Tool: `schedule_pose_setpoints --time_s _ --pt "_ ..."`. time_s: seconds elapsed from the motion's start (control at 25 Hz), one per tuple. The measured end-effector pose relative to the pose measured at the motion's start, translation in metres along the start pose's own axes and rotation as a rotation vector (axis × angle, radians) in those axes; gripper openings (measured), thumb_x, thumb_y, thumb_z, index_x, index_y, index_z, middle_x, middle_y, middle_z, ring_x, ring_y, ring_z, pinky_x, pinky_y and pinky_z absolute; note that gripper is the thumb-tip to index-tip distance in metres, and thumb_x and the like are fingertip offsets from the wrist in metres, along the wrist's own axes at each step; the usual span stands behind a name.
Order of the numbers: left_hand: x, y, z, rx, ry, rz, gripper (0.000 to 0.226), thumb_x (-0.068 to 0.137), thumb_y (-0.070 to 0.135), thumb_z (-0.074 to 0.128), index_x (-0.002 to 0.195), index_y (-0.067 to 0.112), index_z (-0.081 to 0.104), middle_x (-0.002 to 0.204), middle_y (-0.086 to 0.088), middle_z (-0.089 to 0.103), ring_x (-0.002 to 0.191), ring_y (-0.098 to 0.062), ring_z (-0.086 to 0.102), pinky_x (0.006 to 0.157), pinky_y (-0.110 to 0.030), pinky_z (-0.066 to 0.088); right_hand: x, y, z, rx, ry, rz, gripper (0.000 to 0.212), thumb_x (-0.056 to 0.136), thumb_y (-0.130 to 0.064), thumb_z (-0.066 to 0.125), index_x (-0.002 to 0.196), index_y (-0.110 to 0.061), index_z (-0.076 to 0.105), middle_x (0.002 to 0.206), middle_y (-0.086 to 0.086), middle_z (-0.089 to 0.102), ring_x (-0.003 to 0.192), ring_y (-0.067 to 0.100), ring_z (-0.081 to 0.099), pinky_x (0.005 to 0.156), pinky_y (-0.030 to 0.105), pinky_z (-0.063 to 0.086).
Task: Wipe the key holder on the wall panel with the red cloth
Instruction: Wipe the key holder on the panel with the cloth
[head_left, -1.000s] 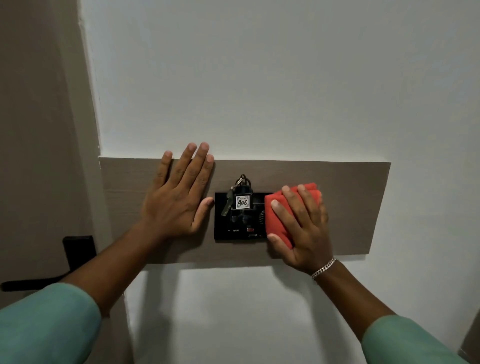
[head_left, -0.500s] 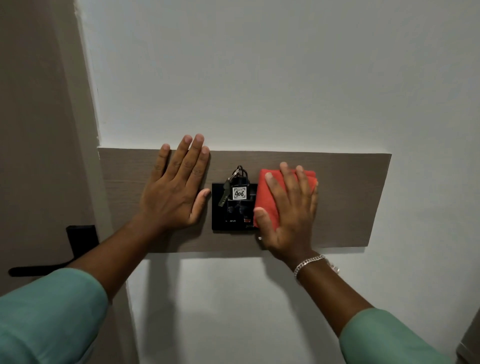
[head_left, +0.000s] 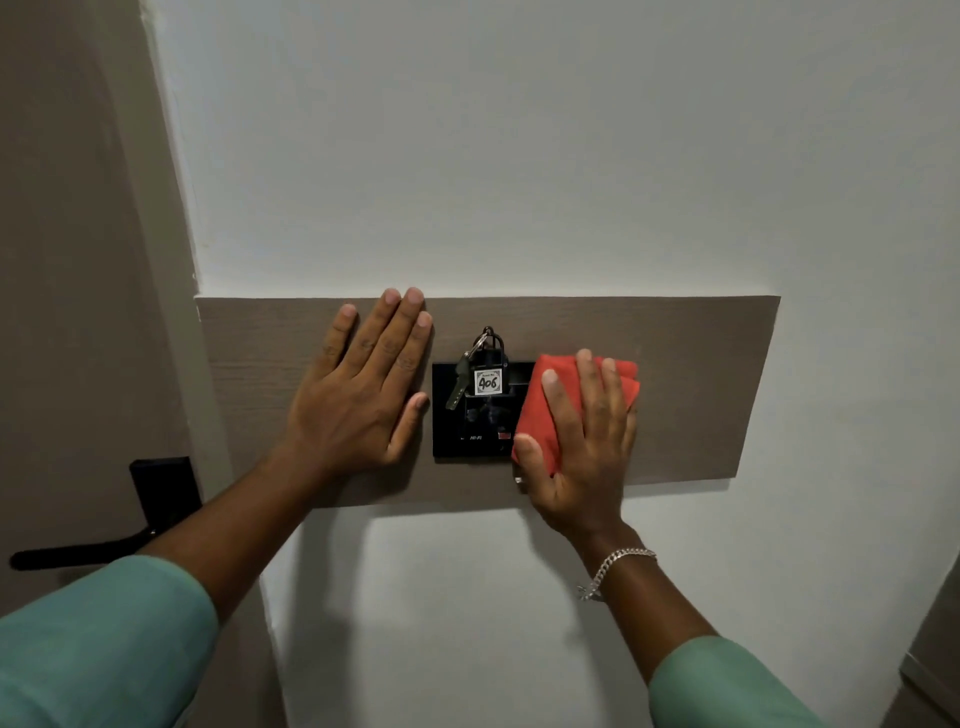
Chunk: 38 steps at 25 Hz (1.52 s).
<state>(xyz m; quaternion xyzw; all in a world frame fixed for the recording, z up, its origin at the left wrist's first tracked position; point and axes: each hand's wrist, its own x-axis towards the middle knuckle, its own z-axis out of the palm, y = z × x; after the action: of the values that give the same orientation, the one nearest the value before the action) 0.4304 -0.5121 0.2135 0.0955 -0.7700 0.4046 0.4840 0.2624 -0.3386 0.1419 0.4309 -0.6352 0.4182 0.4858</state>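
A black square key holder (head_left: 467, 431) is fixed to the brown wood wall panel (head_left: 701, 389). A key with a white tag marked 406 (head_left: 488, 383) hangs in it. My right hand (head_left: 587, 447) presses a folded red cloth (head_left: 550, 410) flat over the holder's right edge and the panel beside it. My left hand (head_left: 363, 395) lies flat on the panel just left of the holder, fingers spread, holding nothing. The holder's right part is hidden under the cloth.
A door with a black lever handle (head_left: 104, 545) stands at the left. White wall (head_left: 519, 156) surrounds the panel. A grey edge (head_left: 935, 649) shows at the bottom right corner.
My right hand slid the cloth up and leftward onto the holder's right edge, then stayed about there. The left hand kept its place on the panel.
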Motion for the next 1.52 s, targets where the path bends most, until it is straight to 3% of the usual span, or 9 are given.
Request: schedule_pose_setpoints --time_s 0.2,0.4,0.6,0.76,1.0,1.16,1.32,1.36,1.52 --pt "-0.001 0.002 0.000 -0.022 0.018 -0.011 0.073 0.096 0.040 0.034 0.156 0.001 0.018 0.164 -0.018 0.014 0.153 -0.031 0.013 0.124 -0.050 0.009 0.011 -0.036 0.006 0.067 0.095 0.385 0.059 0.097 -0.054 0.037 0.151 -0.031 0.032 0.165 0.007 0.026 0.155 0.025 0.016 0.121 0.060 0.021" --pt "-0.003 0.000 0.001 -0.030 0.022 -0.006 0.074 0.095 0.040 0.035 0.156 0.002 0.017 0.164 -0.018 0.014 0.154 -0.031 0.011 0.125 -0.050 0.006 -0.016 -0.028 0.000 0.058 0.014 0.224 0.056 0.098 -0.047 0.038 0.150 -0.026 0.032 0.164 0.012 0.025 0.155 0.030 0.014 0.121 0.063 0.018" --pt "-0.001 -0.001 0.000 -0.036 0.021 -0.005 0.073 0.095 0.040 0.035 0.155 0.001 0.019 0.163 -0.018 0.016 0.153 -0.031 0.012 0.125 -0.049 0.006 0.006 -0.061 0.021 0.209 0.216 0.586 0.056 0.102 -0.053 0.028 0.151 -0.026 0.034 0.164 0.006 0.026 0.155 0.022 0.015 0.126 0.052 0.013" --pt "-0.002 -0.001 0.002 -0.048 0.024 -0.003 0.073 0.096 0.040 0.035 0.155 0.002 0.019 0.164 -0.018 0.014 0.153 -0.031 0.012 0.124 -0.050 0.008 -0.027 -0.031 0.014 0.027 0.081 0.203 0.055 0.098 -0.040 0.039 0.149 -0.023 0.030 0.161 0.017 0.027 0.153 0.033 0.019 0.121 0.061 0.021" --pt "-0.002 -0.002 0.002 -0.056 0.031 -0.011 0.073 0.095 0.040 0.036 0.155 0.001 0.020 0.163 -0.019 0.013 0.153 -0.032 0.014 0.124 -0.050 0.009 0.010 -0.056 0.027 0.162 0.264 0.553 0.053 0.101 -0.049 0.033 0.149 -0.025 0.036 0.162 0.008 0.032 0.154 0.022 0.020 0.126 0.047 0.014" --pt "-0.002 -0.002 0.000 -0.066 0.035 -0.009 0.074 0.095 0.039 0.038 0.155 0.000 0.021 0.162 -0.018 0.013 0.152 -0.033 0.016 0.123 -0.050 0.010 -0.022 -0.026 0.017 -0.015 0.119 0.159 0.054 0.097 -0.041 0.040 0.146 -0.020 0.034 0.159 0.018 0.032 0.151 0.036 0.025 0.116 0.065 0.027" --pt "-0.002 -0.001 0.001 -0.049 0.028 -0.015 0.072 0.095 0.039 0.038 0.154 0.000 0.022 0.162 -0.018 0.015 0.153 -0.032 0.015 0.125 -0.049 0.007 0.014 -0.049 0.034 0.148 0.354 0.577 0.050 0.101 -0.050 0.034 0.144 -0.028 0.043 0.158 0.005 0.039 0.151 0.024 0.029 0.120 0.056 0.025" --pt "-0.002 0.000 -0.001 -0.062 0.026 -0.022 0.072 0.095 0.039 0.038 0.154 0.000 0.023 0.162 -0.018 0.015 0.152 -0.031 0.014 0.125 -0.048 0.007 0.022 -0.058 0.033 0.123 0.340 0.579 0.050 0.101 -0.051 0.034 0.145 -0.028 0.043 0.158 0.005 0.040 0.151 0.023 0.029 0.120 0.053 0.026" --pt "-0.002 -0.001 -0.002 -0.052 0.024 -0.012 0.071 0.094 0.038 0.040 0.153 0.000 0.027 0.161 -0.019 0.019 0.151 -0.031 0.018 0.124 -0.048 0.010 -0.022 -0.013 0.009 -0.041 0.043 0.047 0.052 0.099 -0.046 0.040 0.146 -0.027 0.037 0.161 0.012 0.031 0.152 0.032 0.023 0.114 0.054 0.029"
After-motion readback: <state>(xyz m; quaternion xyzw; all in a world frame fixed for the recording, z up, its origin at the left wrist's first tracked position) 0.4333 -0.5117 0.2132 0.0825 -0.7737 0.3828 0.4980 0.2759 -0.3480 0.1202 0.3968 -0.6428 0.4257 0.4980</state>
